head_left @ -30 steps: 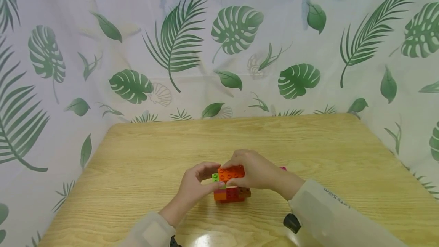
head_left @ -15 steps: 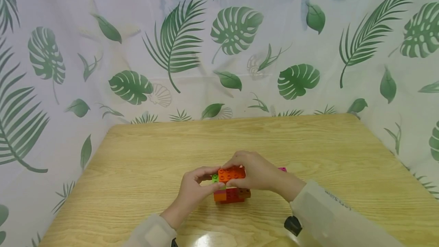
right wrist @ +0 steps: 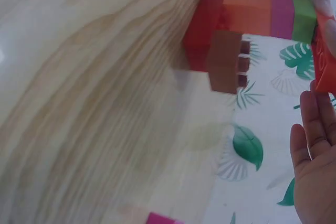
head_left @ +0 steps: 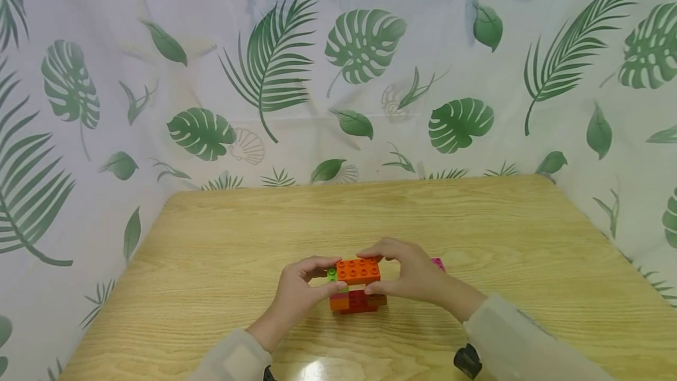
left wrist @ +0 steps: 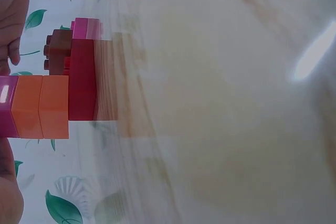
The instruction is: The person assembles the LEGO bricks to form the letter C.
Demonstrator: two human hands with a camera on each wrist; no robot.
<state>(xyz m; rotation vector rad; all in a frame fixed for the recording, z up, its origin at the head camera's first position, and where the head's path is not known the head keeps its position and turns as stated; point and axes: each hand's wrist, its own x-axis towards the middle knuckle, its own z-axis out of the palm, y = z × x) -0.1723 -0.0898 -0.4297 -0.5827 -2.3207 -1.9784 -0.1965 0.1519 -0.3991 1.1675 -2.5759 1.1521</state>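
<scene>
A toy brick structure stands on the table with a red brick (head_left: pixel 358 308) at its base. Up its left end rise orange, purple and green (right wrist: pixel 303 19) bricks, and a brown brick (right wrist: pixel 224 61) sits at the other end of the red one. Across the top lies an orange brick (head_left: pixel 358 275) with studs, overhanging to the right above a gap. My left hand (head_left: pixel 298 284) grips the stack's upper left end between thumb and fingers. My right hand (head_left: pixel 415 275) is spread around the orange brick's right end, its fingertips close to or touching it.
A pink brick (head_left: pixel 438 263) lies on the wooden table (head_left: pixel 238 222), partly behind my right wrist. A leaf-patterned cloth (head_left: pixel 296 151) hangs behind and beside the table.
My right hand has loosened from the top orange brick and slid right, so more of its studs show. The left hand and the structure stay about where they were.
</scene>
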